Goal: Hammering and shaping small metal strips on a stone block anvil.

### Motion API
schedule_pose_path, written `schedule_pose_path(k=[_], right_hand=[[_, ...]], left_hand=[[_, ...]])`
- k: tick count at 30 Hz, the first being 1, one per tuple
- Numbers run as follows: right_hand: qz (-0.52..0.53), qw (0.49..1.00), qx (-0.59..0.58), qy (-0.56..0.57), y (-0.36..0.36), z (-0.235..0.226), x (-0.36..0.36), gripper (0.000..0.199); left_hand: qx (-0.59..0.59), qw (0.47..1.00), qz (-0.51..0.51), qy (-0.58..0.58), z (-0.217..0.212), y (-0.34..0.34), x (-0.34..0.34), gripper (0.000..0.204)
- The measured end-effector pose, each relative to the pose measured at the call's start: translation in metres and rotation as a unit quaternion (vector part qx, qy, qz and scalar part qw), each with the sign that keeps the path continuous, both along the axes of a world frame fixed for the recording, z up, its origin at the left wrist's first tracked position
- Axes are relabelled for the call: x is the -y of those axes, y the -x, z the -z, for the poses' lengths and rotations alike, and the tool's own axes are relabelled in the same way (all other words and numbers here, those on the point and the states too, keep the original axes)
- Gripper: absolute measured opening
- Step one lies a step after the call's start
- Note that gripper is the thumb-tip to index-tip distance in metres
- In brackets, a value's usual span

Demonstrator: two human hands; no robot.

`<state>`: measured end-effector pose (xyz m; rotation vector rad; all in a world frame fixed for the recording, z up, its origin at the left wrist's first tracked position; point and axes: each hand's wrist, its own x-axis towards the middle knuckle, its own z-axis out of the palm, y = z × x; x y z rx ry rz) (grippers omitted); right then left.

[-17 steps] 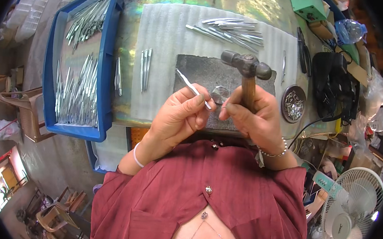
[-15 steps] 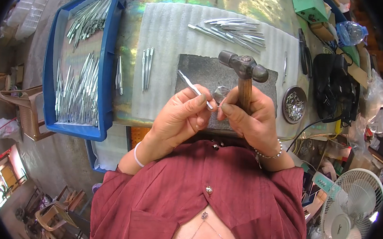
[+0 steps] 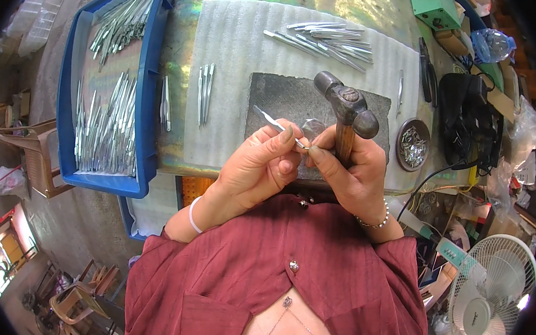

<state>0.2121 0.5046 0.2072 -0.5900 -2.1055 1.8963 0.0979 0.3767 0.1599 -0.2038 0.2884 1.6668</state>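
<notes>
My left hand pinches a slim, flat silver metal piece, its narrow end pointing up and left. My right hand has its fingers around the wooden handle of a ball-peen hammer, head up. The thumb and forefinger of that hand meet the lower end of the metal piece; a tiny part there is too small to make out. Below both hands lies a dark grey slab. A small clear, shiny thing sits on it, just beyond my fingertips.
White foam sheet carries several similar silver pieces. A blue tray at left holds many more. At right are a round dish of small metal parts, black-handled pliers, a black cable and a fan.
The metal piece's lower end has come against my right fingertips, closing the small gap. The hammer head has tipped slightly right and nearer to me.
</notes>
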Motion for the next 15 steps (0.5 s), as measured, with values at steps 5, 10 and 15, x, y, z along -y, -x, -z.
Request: schedule_pose_path(k=[5,10,15], right_hand=[[0.016,0.996,-0.027,-0.088,-0.003,0.013,0.002,0.014],[0.060,0.965,-0.075,-0.244,-0.001,0.016,0.012,0.018],[0.035,0.951,-0.134,-0.276,0.001,0.024,0.010,0.028]], left_hand=[[0.015,1.000,-0.008,0.006,0.003,-0.003,0.000,0.015],[-0.041,0.996,-0.034,0.070,0.002,-0.008,-0.001,0.013],[-0.021,0.997,-0.022,0.074,0.003,-0.006,0.003,0.012]])
